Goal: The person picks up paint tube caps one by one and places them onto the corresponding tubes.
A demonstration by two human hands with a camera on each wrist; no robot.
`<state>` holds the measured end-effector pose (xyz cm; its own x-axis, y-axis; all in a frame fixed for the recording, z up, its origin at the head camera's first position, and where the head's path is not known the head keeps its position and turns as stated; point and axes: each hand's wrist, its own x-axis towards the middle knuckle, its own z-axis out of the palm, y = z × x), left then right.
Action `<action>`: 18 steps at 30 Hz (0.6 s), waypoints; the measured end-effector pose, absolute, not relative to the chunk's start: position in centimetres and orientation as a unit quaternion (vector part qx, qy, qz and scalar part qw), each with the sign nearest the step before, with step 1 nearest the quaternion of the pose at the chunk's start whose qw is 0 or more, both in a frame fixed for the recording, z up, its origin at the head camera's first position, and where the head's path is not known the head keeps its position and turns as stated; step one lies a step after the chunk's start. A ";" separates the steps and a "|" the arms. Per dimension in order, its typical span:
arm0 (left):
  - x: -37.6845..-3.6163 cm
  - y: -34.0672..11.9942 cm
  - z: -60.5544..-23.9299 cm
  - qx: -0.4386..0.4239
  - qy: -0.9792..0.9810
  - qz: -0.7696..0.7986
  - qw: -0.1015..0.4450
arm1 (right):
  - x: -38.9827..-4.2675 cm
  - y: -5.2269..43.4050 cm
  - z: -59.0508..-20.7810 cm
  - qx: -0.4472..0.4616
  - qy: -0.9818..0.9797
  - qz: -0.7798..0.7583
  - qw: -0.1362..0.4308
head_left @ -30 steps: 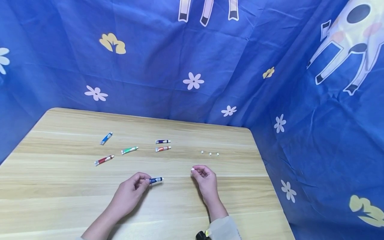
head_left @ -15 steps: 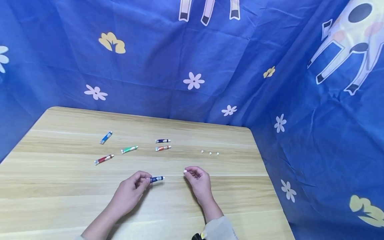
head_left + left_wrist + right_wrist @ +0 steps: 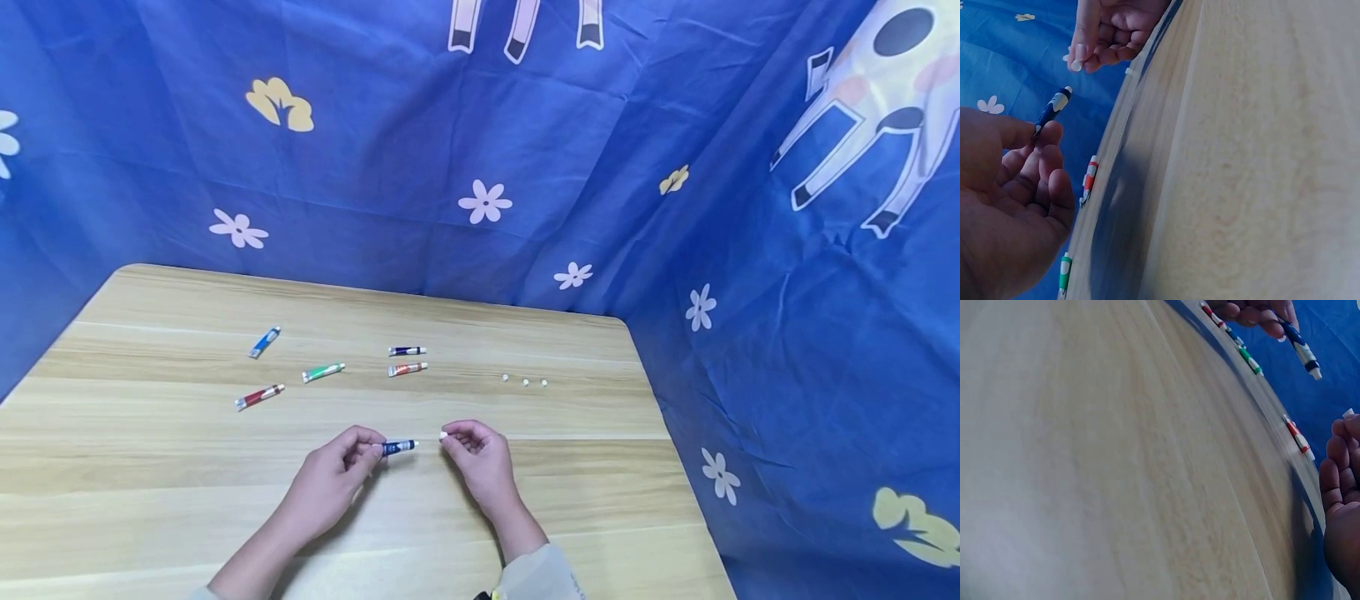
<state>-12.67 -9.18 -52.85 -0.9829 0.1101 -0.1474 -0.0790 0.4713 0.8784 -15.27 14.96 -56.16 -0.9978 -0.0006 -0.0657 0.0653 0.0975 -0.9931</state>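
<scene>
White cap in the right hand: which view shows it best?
Left wrist view: the cap shows large, pinched at the right hand's fingertips near the tube. The head view shows it tiny; the right wrist view catches only a sliver.

A light wooden table (image 3: 570,467) with a rounded far corner stands against blue cloth walls (image 3: 390,167) printed with white flowers (image 3: 484,202), yellow leaves (image 3: 281,105) and a large white cartoon figure (image 3: 885,100), evenly lit.
</scene>
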 end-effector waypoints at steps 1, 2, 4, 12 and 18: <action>-12.7 -9.2 -52.8 0.010 0.852 0.515 0.092 | -15.2 14.8 -56.1 0.020 0.740 -0.672 0.026; -12.7 -9.1 -52.8 0.011 0.852 0.515 0.092 | -15.2 14.7 -56.0 0.019 0.742 -0.670 0.027; -12.6 -9.1 -52.7 0.011 0.852 0.516 0.092 | -15.0 14.5 -55.9 0.016 0.743 -0.668 0.029; -12.5 -8.7 -52.3 -0.003 0.836 0.537 0.110 | -14.6 13.9 -55.4 -0.004 0.753 -0.657 0.035; -12.4 -8.4 -52.6 -0.008 0.821 0.558 0.119 | -14.4 13.8 -55.4 -0.008 0.756 -0.653 0.039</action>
<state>-12.45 -8.39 -52.62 -0.9715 0.1207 -0.2040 -0.1455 0.3761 0.9151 -14.36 13.76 -55.39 -0.9968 -0.0633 -0.0478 0.0380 0.1472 -0.9884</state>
